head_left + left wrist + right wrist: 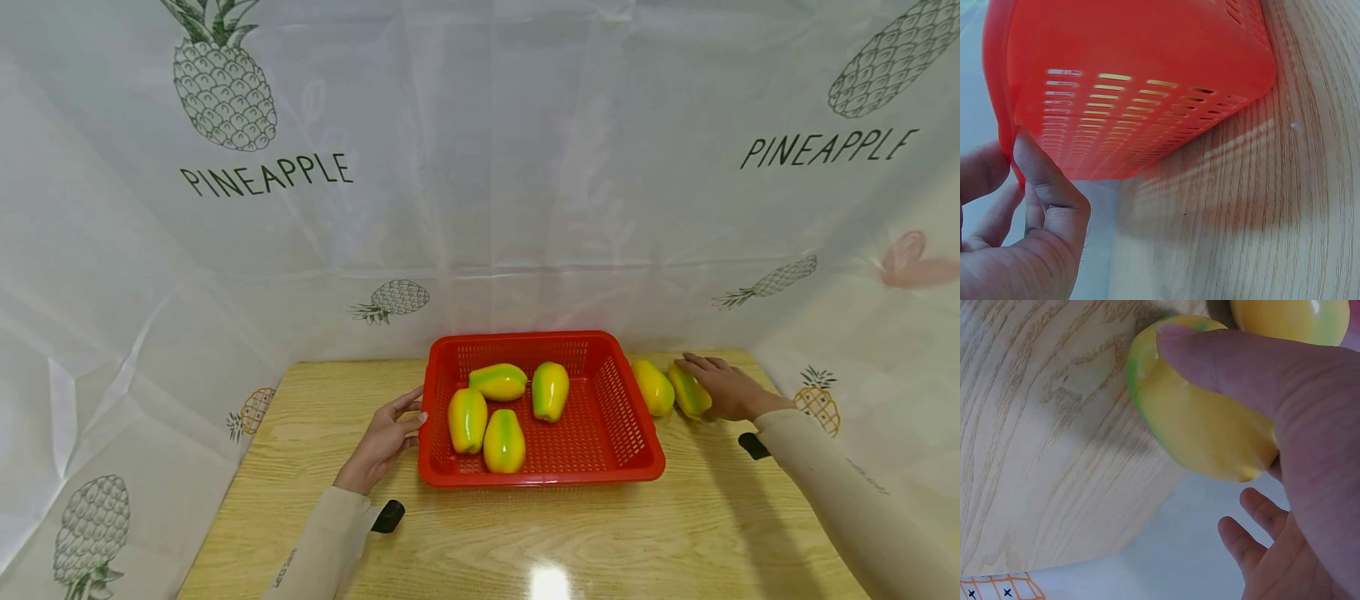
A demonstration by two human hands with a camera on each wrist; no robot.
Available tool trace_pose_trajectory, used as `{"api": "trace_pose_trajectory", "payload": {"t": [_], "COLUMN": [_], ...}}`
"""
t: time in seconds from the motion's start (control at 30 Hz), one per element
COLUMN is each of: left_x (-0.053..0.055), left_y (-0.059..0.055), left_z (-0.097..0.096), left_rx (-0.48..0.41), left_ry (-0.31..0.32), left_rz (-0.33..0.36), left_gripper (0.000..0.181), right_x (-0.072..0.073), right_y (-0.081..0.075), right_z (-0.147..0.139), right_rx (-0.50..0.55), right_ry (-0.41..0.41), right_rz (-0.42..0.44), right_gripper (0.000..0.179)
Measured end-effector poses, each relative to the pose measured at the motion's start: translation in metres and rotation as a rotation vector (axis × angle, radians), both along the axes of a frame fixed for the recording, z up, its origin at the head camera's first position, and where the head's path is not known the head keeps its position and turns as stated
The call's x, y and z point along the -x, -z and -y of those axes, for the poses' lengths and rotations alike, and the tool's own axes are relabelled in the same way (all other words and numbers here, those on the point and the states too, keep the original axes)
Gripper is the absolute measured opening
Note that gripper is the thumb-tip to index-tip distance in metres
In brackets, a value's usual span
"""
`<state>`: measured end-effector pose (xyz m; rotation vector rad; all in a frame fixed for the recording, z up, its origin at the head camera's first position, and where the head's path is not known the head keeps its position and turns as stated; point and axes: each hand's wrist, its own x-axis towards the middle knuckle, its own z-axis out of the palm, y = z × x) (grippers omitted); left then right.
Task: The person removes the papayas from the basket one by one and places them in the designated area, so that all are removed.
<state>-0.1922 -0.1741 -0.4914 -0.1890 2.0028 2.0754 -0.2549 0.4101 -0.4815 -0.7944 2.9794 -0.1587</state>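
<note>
"what do we see as the biggest thing?"

"we see a pale sheet point(487, 217) hanging behind and around the work, printed with pineapples and the word 'pineapple'. below it we have a wooden table point(480, 537), glossy, with a bright reflection near its front."

"and on that?"

"a red basket point(543, 480), wide and slotted, standing near the table's far edge. after it come two cream sleeves point(840, 492), one reaching in from each side."

"how do we find the hands?"

"our left hand point(384, 442) pinches the basket's left rim between thumb and fingers, as we see closely from the left wrist. our right hand point(723, 392) grips a fruit, thumb laid over it; two of its fingers stretch away from the fruit."

"where is that fruit?"

"the gripped fruit point(690, 393) is yellow with green streaks, to the right of the basket. we cannot tell whether it rests on the wood. a second fruit point(652, 390) lies between it and the basket, close beside both."

"and inside?"

"we count four similar fruits point(467, 421), gathered in the left and middle. smallest, we notice a black piece point(388, 517) by each wrist."
</note>
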Motion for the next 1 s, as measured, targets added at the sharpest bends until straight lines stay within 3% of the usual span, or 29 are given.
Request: {"api": "trace_pose_trajectory", "payload": {"t": [0.7, 1.0], "left_x": [0.001, 0.001], "left_y": [0.002, 0.003], "left_z": [0.0, 0.002], "left_rx": [-0.001, -0.011], "left_ry": [0.011, 0.016], "left_rz": [-0.008, -0.011], "left_gripper": [0.057, 0.057], "right_x": [-0.002, -0.002], "right_y": [-0.005, -0.027], "right_z": [0.0, 0.01], "right_rx": [0.002, 0.031], "right_ry": [0.0, 0.014], "right_rz": [0.023, 0.055], "right_gripper": [0.095, 0.097]}}
